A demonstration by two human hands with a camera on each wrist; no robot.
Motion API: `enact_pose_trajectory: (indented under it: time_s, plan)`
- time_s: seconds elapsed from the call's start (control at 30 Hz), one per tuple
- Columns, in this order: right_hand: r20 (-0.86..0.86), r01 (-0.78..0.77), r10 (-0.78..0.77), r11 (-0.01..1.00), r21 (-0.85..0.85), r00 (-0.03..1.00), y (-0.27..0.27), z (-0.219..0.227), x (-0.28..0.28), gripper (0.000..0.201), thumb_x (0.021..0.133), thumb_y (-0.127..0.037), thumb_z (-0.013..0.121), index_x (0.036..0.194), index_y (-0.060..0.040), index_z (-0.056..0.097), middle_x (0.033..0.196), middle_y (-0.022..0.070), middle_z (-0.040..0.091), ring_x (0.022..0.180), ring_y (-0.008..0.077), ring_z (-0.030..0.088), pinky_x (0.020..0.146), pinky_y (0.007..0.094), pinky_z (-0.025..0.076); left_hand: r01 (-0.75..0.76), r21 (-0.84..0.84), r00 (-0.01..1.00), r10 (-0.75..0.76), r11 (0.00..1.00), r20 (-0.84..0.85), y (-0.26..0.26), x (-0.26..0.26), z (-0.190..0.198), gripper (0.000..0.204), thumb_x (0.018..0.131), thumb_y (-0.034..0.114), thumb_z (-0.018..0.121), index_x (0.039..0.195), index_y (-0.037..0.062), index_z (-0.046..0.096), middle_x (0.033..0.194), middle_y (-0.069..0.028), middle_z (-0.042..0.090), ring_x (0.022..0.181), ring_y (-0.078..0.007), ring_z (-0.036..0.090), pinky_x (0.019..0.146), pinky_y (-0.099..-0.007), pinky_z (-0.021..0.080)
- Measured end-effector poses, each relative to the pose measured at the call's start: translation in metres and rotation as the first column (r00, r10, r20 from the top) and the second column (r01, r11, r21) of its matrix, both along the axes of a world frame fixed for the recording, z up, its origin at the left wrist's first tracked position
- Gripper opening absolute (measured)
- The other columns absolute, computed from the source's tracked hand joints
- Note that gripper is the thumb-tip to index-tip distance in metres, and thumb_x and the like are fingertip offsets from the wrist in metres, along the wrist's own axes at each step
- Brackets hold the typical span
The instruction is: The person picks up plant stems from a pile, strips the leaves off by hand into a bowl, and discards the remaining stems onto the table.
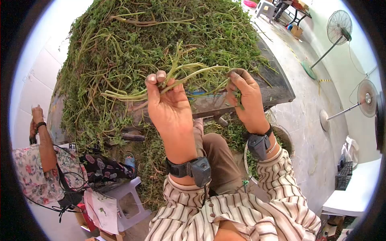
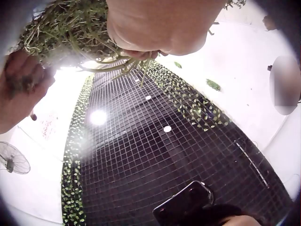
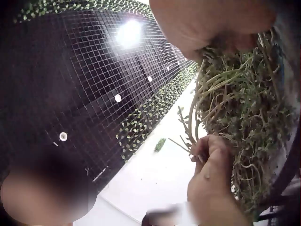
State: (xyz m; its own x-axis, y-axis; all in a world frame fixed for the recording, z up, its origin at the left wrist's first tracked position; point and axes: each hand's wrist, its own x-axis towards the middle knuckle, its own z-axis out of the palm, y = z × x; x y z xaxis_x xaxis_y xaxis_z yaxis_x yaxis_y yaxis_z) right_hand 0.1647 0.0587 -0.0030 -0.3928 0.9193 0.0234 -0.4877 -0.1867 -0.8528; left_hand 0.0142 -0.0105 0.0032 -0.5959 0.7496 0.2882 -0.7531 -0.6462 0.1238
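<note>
My left hand [image 1: 171, 102], palm turned up, pinches a few long pale-green plant stems [image 1: 193, 74] between its thumb and fingers. Their cut-looking ends stick out to the left, and one branching piece points upward. My right hand [image 1: 248, 96] has finger and thumb curled on the far, right-hand end of the stems, with some small leaves hanging below its fingers. Behind both hands rises a big heap of leafy green stems [image 1: 161, 48] on a dark table [image 1: 277, 76]. In the right wrist view the left hand [image 3: 211, 165] grips the stems beside the heap.
Another person's arm [image 1: 47, 148] and floral top are at the left, near a light plastic stool [image 1: 124, 197]. More greens [image 1: 148, 176] lie on the floor below the table. Standing fans [image 1: 339, 28] are on the right, with a white table [image 1: 354, 188] and a black crate [image 1: 343, 176].
</note>
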Motion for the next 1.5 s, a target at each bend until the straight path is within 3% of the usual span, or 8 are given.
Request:
enact_pose_trajectory:
  time_s: [0.4,0.57,0.7,0.77,0.93,1.07,1.23,1.5]
  plan:
    - [0.367,0.077,-0.196,0.946,0.314,0.909,0.001,0.008,-0.008,0.017,0.085,-0.013,0.055,0.096,-0.001,0.062,0.074,-0.003,0.053,0.053,0.0029,0.041,0.046,0.0195,0.031,0.046,0.047,0.998,-0.044,0.998,-0.036,0.0,0.003,0.001,0.014,0.095,0.02,0.045,0.09,0.0077,0.049,0.087,-0.0041,0.052,0.076,-0.0147,0.056,0.071,-0.0253,0.05]
    - [-0.07,0.105,-0.096,0.986,0.129,0.993,0.012,0.007,0.005,0.015,0.081,-0.009,0.057,0.09,0.0009,0.062,0.068,0.0001,0.053,0.05,0.0059,0.042,0.045,0.0208,0.031,0.056,-0.098,0.998,-0.056,0.994,0.006,0.004,0.016,0.0,0.014,0.094,0.019,0.047,0.09,0.0064,0.05,0.088,-0.0044,0.053,0.077,-0.0139,0.056,0.071,-0.0246,0.05]
    - [-0.119,0.109,-0.104,0.993,0.035,0.987,0.018,0.006,0.011,0.014,0.081,-0.008,0.056,0.09,0.0009,0.061,0.066,0.0002,0.052,0.051,0.0071,0.042,0.046,0.0217,0.032,0.083,-0.126,0.995,-0.077,0.988,0.056,0.006,0.021,0.003,0.013,0.094,0.018,0.046,0.09,0.0058,0.05,0.088,-0.0047,0.051,0.076,-0.0152,0.05,0.064,-0.0269,0.043]
    - [0.217,0.302,-0.43,0.842,0.448,0.876,0.019,0.006,0.012,0.014,0.081,-0.006,0.054,0.091,0.0004,0.059,0.065,-0.0003,0.048,0.051,0.0081,0.042,0.047,0.0221,0.032,0.072,-0.137,0.996,-0.065,0.988,0.054,0.006,0.022,0.003,0.013,0.094,0.018,0.046,0.09,0.0058,0.05,0.088,-0.0045,0.051,0.076,-0.0151,0.05,0.064,-0.027,0.043]
    - [0.018,0.28,-0.285,0.95,0.142,0.958,0.031,0.007,0.034,0.013,0.083,-0.006,0.05,0.093,-0.0002,0.056,0.07,-0.0011,0.044,0.057,0.0079,0.041,0.048,0.0211,0.031,-0.03,-0.232,0.998,0.044,0.972,0.052,0.003,0.021,0.008,0.011,0.093,0.016,0.048,0.091,0.0054,0.051,0.087,-0.0042,0.052,0.075,-0.0152,0.052,0.063,-0.0269,0.042]
    - [-0.324,0.067,-0.056,0.997,0.024,0.944,0.05,-0.012,0.07,0.013,0.087,-0.01,0.046,0.096,-0.002,0.051,0.077,0.0005,0.043,0.058,0.0079,0.036,0.046,0.0214,0.028,-0.004,0.065,1.0,0.003,0.998,0.026,-0.002,-0.004,0.0,0.011,0.093,0.015,0.047,0.09,0.0044,0.05,0.087,-0.0057,0.051,0.076,-0.0166,0.049,0.064,-0.0274,0.041]
    - [-0.377,-0.084,0.062,0.996,-0.043,0.924,0.039,-0.013,0.061,0.015,0.09,-0.017,0.046,0.096,-0.0034,0.05,0.084,0.0024,0.045,0.06,0.0082,0.036,0.045,0.0219,0.027,0.025,0.054,1.0,-0.024,0.998,-0.006,0.001,-0.003,-0.001,0.013,0.095,0.02,0.045,0.09,0.0077,0.048,0.088,-0.0041,0.05,0.075,-0.0143,0.052,0.064,-0.026,0.044]
    - [-0.152,0.035,-0.029,0.999,0.041,0.988,0.037,-0.007,0.065,0.021,0.091,-0.017,0.047,0.103,-0.0004,0.052,0.067,-0.0027,0.038,0.052,0.0078,0.033,0.042,0.0224,0.026,0.02,0.024,1.0,-0.02,1.0,0.01,0.001,0.0,0.0,0.012,0.095,0.018,0.045,0.09,0.0076,0.049,0.086,-0.0039,0.051,0.074,-0.014,0.049,0.061,-0.0261,0.041]
